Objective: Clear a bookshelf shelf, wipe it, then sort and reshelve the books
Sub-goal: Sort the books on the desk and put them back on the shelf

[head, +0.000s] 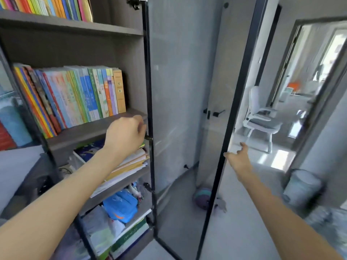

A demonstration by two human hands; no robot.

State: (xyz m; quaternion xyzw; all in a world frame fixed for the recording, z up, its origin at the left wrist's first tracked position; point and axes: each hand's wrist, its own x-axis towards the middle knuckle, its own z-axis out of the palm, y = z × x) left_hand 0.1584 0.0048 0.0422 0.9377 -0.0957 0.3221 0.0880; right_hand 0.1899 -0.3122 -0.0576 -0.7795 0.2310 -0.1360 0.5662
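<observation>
The grey bookshelf [75,47] fills my left side, and its tall glass door [187,91] stands wide open on the right. A row of colourful books [75,94] stands on the middle shelf [80,131], leaning a little to the left. My left grip [124,134] is at that shelf's front edge, fingers bent away from me; I cannot tell whether they hold anything. My right grip [238,156] is spread, thumb touching the door's dark outer frame.
</observation>
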